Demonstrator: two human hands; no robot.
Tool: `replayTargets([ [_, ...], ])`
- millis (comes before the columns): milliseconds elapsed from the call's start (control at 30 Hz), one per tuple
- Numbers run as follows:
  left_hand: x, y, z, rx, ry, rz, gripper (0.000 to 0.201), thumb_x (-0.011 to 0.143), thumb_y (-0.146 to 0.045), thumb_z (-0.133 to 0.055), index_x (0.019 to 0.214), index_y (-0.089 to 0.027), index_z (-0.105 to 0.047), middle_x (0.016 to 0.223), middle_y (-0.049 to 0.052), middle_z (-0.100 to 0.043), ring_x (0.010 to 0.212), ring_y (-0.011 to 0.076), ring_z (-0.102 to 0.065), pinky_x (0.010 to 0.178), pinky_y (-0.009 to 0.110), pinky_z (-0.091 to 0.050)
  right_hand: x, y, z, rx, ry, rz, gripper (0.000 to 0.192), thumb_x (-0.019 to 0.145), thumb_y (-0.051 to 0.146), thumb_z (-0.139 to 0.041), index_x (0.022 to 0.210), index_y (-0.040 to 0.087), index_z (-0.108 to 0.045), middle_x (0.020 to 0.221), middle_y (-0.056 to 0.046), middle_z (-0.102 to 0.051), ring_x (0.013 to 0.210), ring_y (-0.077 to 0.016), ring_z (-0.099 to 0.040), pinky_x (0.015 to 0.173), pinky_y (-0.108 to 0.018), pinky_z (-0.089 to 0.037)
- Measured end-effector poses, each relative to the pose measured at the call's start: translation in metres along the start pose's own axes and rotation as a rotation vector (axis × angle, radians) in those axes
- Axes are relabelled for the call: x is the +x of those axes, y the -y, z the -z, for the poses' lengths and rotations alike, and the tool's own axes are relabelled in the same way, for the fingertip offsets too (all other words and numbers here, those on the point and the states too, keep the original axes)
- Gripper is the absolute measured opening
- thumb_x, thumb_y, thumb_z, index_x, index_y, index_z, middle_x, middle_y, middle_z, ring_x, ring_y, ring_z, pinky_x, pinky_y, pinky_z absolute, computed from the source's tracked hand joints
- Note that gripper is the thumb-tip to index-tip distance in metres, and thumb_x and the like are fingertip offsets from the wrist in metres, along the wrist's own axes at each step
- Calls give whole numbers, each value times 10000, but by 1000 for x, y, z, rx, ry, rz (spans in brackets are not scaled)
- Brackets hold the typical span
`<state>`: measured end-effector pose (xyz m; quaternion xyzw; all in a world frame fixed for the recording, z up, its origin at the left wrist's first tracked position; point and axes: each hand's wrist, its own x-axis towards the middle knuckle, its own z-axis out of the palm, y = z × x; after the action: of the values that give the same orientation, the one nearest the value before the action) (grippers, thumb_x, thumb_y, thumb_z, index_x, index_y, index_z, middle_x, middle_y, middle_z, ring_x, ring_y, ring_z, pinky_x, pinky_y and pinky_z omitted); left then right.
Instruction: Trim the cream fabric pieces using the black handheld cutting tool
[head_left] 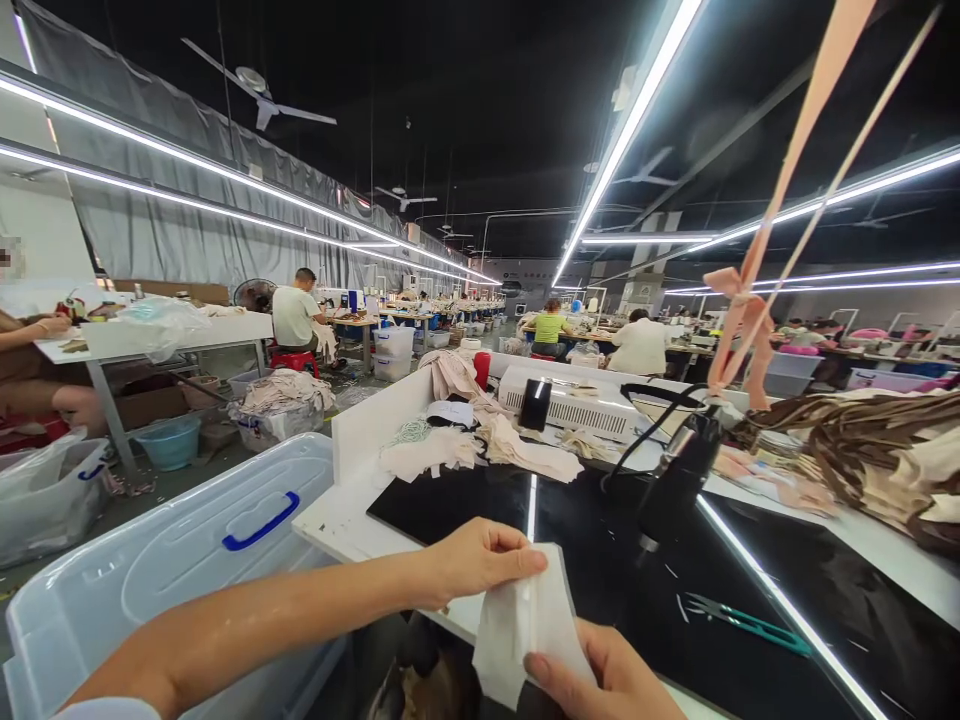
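Right between my two hands is the cloth point(499, 635), a pale piece held up over the near edge of the tabletop point(337, 525). My left fingers point(517, 567) are closed in a pinch on its upper edge, and my right fingers point(559, 682) grip its lower right side, thumb in front and the others partly hidden behind it. A straight, lighter band runs down the middle of the cloth. Just beyond lies a glossy black panel point(600, 530), which mirrors the ceiling lights point(645, 110) as bright lines. On it, to my right, rest green-handled snips point(772, 630), with small pale scraps near them. Above the panel a black tool point(679, 480) hangs nose down from a knotted pink strip point(742, 290). Cream pieces point(532, 452) are heaped at the far side of the panel, close to a small black box point(535, 405) and a white vented case point(585, 405). Off to the right sits a brown pile point(832, 440). Left of the tabletop, a big lidded tub point(180, 570) shows its blue handle point(262, 522). Farther out, a person in a pale shirt point(295, 318) sits on a red stool point(296, 362), and ceiling fans point(259, 90) hang above.
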<state>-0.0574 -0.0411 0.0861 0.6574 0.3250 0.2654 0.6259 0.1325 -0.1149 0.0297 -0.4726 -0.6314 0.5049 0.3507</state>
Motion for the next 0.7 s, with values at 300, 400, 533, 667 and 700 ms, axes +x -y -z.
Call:
replayTargets([
  [300,-8,3,2,-23,-99,8,666,652,-768,-815,816,-144,-649,673,-61,-451,638,96,-309,602,274,-186,-4,10,-2,-8,38,-113,705,685,894,-700,792,204,-603,565,96,-255,496,-70,-193,454,-263,-129],
  [400,-10,1,2,-19,-121,0,629,689,-746,-798,803,-149,-635,680,-58,-455,631,95,-325,592,266,-203,-7,24,-9,14,26,-114,647,699,823,-756,775,202,-593,587,91,-306,487,-58,-215,449,-257,-129],
  [533,-11,-2,1,-17,-163,-22,604,718,-739,-771,788,-165,-594,693,-53,-471,628,98,-353,578,254,-250,-6,36,-15,54,-6,-110,593,697,755,-806,746,211,-574,564,101,-301,480,-56,-217,451,-256,-137],
  [667,-8,-2,5,-4,-185,-40,608,719,-754,-742,768,-179,-550,688,-59,-440,622,96,-344,573,243,-290,2,35,-16,72,-28,-96,580,686,729,-831,732,211,-575,541,106,-302,474,-55,-217,455,-251,-148],
  [700,-6,-1,7,9,-185,-45,604,731,-756,-726,769,-179,-551,688,-59,-440,619,96,-346,573,242,-300,4,32,-15,55,-39,-90,585,685,736,-827,730,207,-583,545,104,-306,475,-54,-218,453,-248,-154],
])
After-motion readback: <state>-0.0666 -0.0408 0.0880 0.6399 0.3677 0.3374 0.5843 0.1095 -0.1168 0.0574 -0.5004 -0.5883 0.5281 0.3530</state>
